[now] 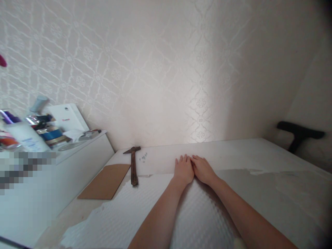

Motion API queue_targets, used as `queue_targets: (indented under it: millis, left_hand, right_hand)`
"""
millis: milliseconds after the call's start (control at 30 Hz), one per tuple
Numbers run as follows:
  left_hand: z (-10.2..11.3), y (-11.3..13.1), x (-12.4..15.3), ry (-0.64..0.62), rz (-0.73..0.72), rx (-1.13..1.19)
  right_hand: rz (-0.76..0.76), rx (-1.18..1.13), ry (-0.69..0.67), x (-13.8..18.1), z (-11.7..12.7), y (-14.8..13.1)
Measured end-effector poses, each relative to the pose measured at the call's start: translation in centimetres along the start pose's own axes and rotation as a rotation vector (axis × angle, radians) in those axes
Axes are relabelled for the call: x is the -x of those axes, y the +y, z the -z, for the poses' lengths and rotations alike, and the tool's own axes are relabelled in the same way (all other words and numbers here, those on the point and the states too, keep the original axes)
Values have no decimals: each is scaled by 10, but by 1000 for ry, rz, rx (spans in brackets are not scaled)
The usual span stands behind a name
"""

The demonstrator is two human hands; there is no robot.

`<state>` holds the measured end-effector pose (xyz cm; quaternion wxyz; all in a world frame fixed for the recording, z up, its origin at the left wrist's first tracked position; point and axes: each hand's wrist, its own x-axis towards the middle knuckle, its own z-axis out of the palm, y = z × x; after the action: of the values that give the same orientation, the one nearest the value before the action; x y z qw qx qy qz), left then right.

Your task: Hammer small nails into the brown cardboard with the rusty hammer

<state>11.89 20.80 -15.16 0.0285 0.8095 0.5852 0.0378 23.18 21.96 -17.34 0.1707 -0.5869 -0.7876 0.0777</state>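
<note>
My left hand (183, 169) and my right hand (203, 168) rest side by side, palms down, with their inner edges touching. The fingers of both are stretched out over the pale tabletop (233, 152), and neither hand visibly grips anything. Under my forearms spreads a white textured sheet (202, 214) with a bumpy pattern and a ragged edge. Left of my hands lies a hammer (133, 166) with a wooden handle and a rusty head. Beside its head is a small scatter of nails (143, 157). A flat brown board (105, 181) lies farther left.
A white cabinet (83, 169) borders the table's left side. On top are a white box (67, 117), a blue roll of tape (50, 133), a white bottle (27, 136) and other clutter. Patterned wallpaper (155, 76) rises behind. A black T-shaped handle (299, 131) stands at right.
</note>
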Motion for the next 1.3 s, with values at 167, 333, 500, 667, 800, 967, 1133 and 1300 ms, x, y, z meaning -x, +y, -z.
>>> queue_targets:
  millis: [167, 333, 500, 667, 800, 967, 1133, 1300]
  left_hand:
    - [-1, 0, 0, 10, -3, 8]
    - [0, 0, 0, 1, -1, -14]
    - [1, 0, 0, -16, 5, -4]
    - [0, 0, 0, 1, 1, 8]
    - [0, 0, 0, 11, -1, 8]
    - [0, 0, 0, 9, -2, 29]
    - [1, 0, 1, 1, -2, 28]
    - [1, 0, 1, 7, -3, -2]
  right_hand:
    - [8, -11, -2, 0, 1, 0]
    - [9, -14, -5, 1, 1, -1]
    - [7, 1, -7, 1, 1, 0]
    - [7, -2, -11, 1, 1, 0]
    - [3, 2, -14, 0, 1, -1]
    - [-4, 2, -26, 1, 2, -2]
    - [1, -3, -21, 2, 3, -2]
    - [12, -8, -19, 1, 3, -1]
